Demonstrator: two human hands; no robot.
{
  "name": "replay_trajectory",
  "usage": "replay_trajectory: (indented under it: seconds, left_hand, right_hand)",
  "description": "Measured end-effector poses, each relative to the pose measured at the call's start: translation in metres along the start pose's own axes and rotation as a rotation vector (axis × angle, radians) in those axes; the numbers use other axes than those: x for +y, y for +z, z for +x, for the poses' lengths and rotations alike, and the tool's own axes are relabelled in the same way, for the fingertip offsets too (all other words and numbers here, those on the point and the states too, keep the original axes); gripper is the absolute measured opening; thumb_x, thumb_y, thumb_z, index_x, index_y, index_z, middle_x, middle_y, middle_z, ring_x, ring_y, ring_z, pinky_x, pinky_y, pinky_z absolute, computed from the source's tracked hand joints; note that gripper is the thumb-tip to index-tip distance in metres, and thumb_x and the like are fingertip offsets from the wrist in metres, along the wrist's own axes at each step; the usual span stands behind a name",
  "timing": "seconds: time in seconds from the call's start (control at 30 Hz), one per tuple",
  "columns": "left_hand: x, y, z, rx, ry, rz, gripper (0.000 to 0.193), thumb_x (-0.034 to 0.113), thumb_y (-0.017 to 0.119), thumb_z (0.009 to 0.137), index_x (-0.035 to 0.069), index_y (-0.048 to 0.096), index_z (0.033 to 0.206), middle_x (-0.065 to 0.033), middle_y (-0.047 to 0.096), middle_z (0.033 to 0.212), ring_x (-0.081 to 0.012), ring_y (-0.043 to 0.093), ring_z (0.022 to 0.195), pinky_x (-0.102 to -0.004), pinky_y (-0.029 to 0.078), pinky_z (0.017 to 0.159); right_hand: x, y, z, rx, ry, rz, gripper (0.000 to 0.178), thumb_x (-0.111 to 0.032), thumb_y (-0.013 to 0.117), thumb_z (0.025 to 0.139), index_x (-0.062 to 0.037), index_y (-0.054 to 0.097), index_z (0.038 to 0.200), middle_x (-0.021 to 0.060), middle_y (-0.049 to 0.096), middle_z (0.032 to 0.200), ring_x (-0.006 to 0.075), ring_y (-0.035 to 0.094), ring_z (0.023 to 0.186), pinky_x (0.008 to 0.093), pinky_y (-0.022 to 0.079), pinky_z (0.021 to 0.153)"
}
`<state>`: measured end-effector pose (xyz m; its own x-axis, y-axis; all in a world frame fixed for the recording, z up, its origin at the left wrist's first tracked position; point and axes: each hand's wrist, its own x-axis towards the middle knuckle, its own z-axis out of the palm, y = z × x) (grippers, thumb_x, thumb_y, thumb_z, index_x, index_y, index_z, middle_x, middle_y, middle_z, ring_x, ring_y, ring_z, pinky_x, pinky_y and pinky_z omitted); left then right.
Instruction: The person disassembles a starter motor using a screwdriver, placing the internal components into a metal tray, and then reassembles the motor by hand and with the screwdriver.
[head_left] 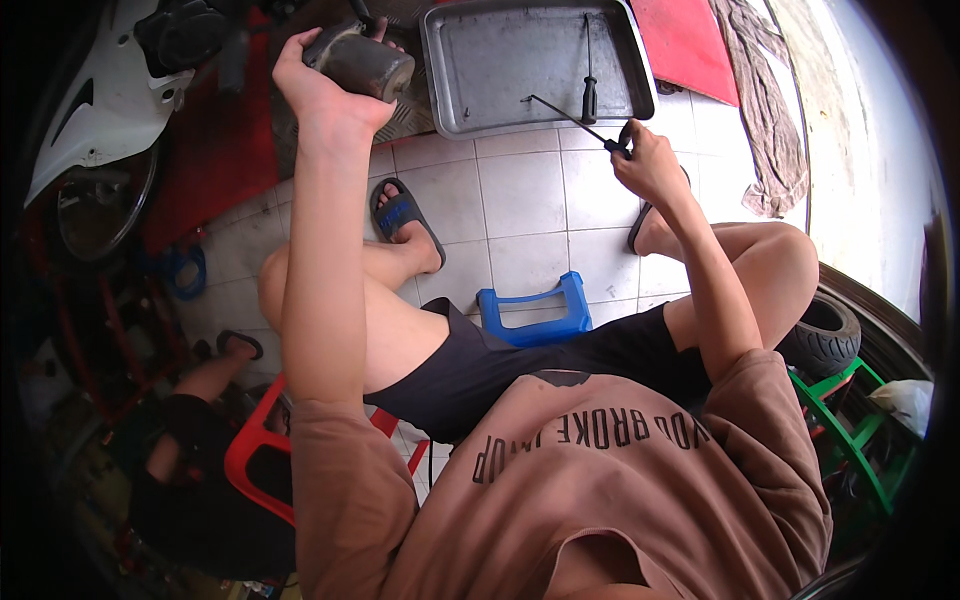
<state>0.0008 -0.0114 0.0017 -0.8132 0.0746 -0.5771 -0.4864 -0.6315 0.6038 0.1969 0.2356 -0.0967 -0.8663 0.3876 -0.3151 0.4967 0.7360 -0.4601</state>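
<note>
Against my left hand rests a dark, worn cylindrical metal part, whose flat end faces right. The thumb side lies along its lower edge and my fingers curl round the left and far side; part of the grip is hidden. My right hand is closed on the black handle of a long screwdriver. Its thin shaft slants up to the left over the near side of a grey metal tray. At the tip is a tiny dark piece, too small to make out.
In the tray lie a second screwdriver and a small screw-like piece. Red mats, a brown cloth and a white motorcycle fairing surround the work. A blue stool stands between my legs; another person's leg shows at left.
</note>
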Motion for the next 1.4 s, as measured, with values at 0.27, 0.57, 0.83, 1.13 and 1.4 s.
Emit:
replay_trajectory:
  seconds: [0.27, 0.57, 0.83, 1.13, 1.4]
  left_hand:
    - [-0.003, -0.001, 0.002, -0.009, 0.003, 0.004, 0.045, 0.031, 0.047, 0.081, -0.004, 0.052, 0.108, -0.0269, 0.058, 0.113, -0.0338, 0.056, 0.099, -0.0457, 0.047, 0.084]
    - [-0.003, 0.001, 0.0, -0.018, -0.021, 0.018, 0.045, 0.031, 0.047, 0.081, -0.004, 0.052, 0.108, -0.0272, 0.058, 0.113, -0.0338, 0.056, 0.1, -0.0461, 0.047, 0.085]
    - [-0.004, 0.0, 0.003, 0.006, -0.007, -0.006, 0.046, 0.033, 0.048, 0.08, -0.004, 0.052, 0.108, -0.0259, 0.058, 0.111, -0.0334, 0.057, 0.097, -0.046, 0.047, 0.085]
    - [0.0, 0.008, -0.014, 0.033, -0.007, -0.083, 0.041, 0.034, 0.054, 0.079, 0.004, 0.058, 0.107, -0.015, 0.058, 0.102, -0.0326, 0.058, 0.091, -0.0493, 0.052, 0.08]
    - [-0.002, 0.002, -0.006, 0.106, -0.012, -0.041, 0.045, 0.04, 0.054, 0.087, 0.004, 0.053, 0.115, -0.0163, 0.057, 0.104, -0.0311, 0.058, 0.092, -0.0572, 0.049, 0.088]
  right_hand:
    - [-0.007, 0.009, 0.001, -0.09, -0.042, 0.008, 0.028, -0.012, 0.054, 0.076, 0.009, 0.055, 0.094, 0.0331, 0.063, 0.079, 0.0471, 0.064, 0.08, 0.048, 0.051, 0.078]
    - [-0.028, 0.023, -0.001, -0.163, -0.128, 0.057, 0.026, -0.012, 0.058, 0.077, 0.0051, 0.056, 0.096, 0.0295, 0.064, 0.08, 0.0465, 0.064, 0.08, 0.0485, 0.051, 0.076]
    - [-0.041, 0.019, 0.001, -0.186, -0.135, 0.08, 0.029, -0.014, 0.06, 0.076, 0.0052, 0.058, 0.098, 0.0274, 0.064, 0.078, 0.0426, 0.065, 0.078, 0.0455, 0.051, 0.074]
    - [-0.044, -0.012, -0.009, 0.03, -0.213, 0.357, 0.032, -0.02, 0.061, 0.084, 0.005, 0.063, 0.105, 0.0158, 0.062, 0.062, 0.019, 0.058, 0.053, 0.0318, 0.044, 0.053]
    - [-0.052, -0.031, -0.021, -0.07, -0.119, 0.875, 0.025, -0.016, 0.06, 0.091, 0.0022, 0.057, 0.108, 0.0015, 0.054, 0.061, 0.0043, 0.042, 0.048, 0.0224, 0.03, 0.043]
